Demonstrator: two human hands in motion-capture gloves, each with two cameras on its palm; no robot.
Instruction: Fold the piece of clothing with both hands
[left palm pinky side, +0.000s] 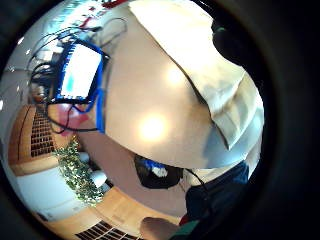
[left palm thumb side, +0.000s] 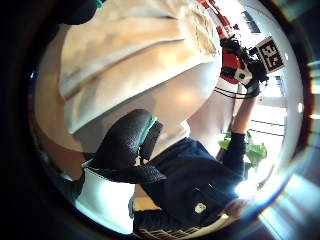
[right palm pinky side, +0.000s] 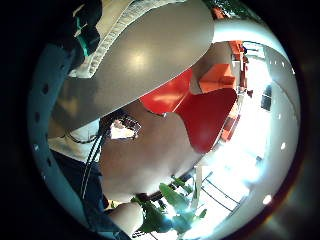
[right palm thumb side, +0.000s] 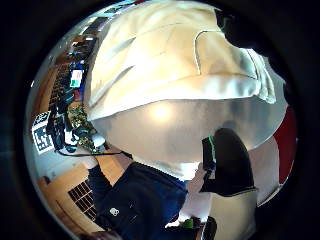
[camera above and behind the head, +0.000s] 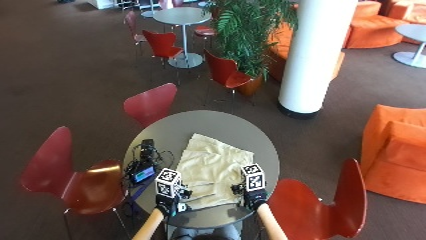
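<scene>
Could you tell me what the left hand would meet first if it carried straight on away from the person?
Most likely the cream garment: the left hand sits at its near edge on the round table, so going forward runs onto the cloth, though height is unclear.

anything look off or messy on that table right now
Nothing spilled or damaged. The cream garment lies slightly askew on the round table, wrinkled. A small device with tangled cables sits beside it near the table's edge.

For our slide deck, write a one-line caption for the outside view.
Both gloved hands, left hand and right hand, at the near edge of a cream garment spread on a round grey table.
</scene>
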